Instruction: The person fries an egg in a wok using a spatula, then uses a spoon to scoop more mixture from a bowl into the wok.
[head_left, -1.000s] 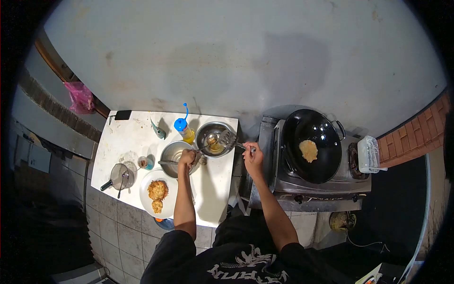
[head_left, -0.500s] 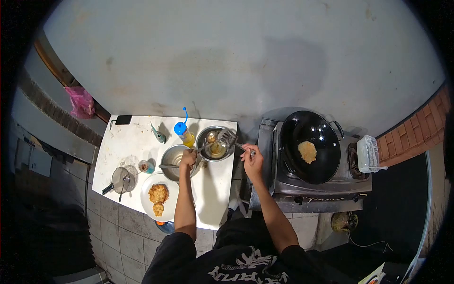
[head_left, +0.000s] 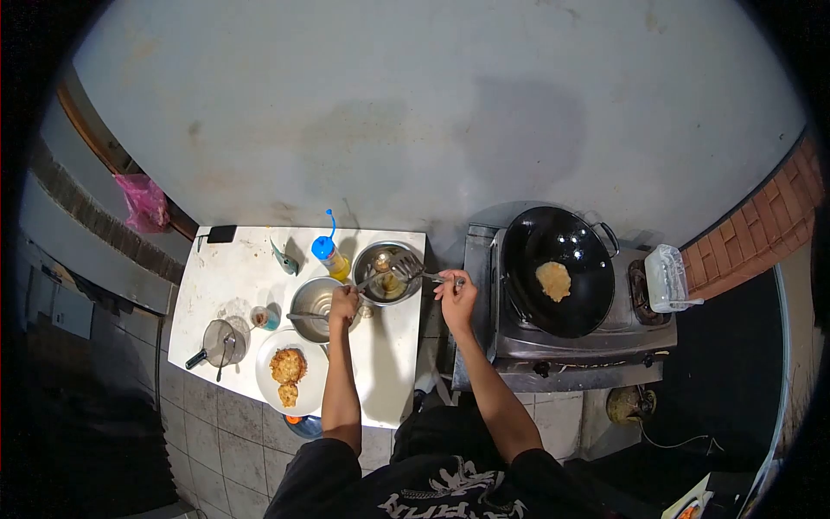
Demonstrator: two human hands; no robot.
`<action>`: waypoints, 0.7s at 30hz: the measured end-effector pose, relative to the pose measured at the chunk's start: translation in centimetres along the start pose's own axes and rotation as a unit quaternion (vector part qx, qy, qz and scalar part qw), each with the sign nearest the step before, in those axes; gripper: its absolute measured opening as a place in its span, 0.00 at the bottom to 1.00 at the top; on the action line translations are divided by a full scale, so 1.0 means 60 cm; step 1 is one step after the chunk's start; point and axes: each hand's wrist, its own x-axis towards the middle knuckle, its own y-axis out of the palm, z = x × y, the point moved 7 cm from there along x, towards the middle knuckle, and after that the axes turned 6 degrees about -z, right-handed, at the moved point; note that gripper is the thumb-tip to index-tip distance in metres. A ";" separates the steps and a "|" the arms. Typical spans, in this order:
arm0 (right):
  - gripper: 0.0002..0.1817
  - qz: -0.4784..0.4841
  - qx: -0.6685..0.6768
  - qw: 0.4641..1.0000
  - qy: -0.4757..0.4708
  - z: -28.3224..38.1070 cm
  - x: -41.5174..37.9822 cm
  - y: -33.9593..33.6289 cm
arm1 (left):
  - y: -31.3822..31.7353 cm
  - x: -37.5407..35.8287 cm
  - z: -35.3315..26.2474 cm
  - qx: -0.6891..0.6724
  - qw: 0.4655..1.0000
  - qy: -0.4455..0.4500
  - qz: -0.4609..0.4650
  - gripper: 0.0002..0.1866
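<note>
My left hand [head_left: 343, 302] grips a spoon [head_left: 370, 278] whose bowl reaches into the steel bowl [head_left: 386, 271] of yellowish batter at the back of the white table. My right hand [head_left: 456, 291] holds a slotted metal spatula [head_left: 409, 268] by its handle, with the blade over the same bowl. A second, emptier steel bowl [head_left: 316, 302] sits just left of my left hand. To the right, a black wok [head_left: 558, 268] on the gas stove [head_left: 577, 333] holds one pale round fritter [head_left: 553, 280].
A white plate [head_left: 291, 370] with two fried fritters sits at the table's front. A blue-capped oil bottle [head_left: 329, 255], a small cup [head_left: 263, 317], a mesh skimmer [head_left: 217, 340] and a phone [head_left: 222, 233] lie on the table. A clear container [head_left: 668, 278] stands right of the stove.
The spatula blade has come lower and further over the batter bowl, and the spoon has shifted slightly inside it. The view has drifted a little.
</note>
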 end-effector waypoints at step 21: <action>0.11 -0.016 -0.020 1.000 0.015 -0.006 -0.012 -0.018 | 0.021 -0.020 0.030 0.115 0.982 0.122 -0.083 0.15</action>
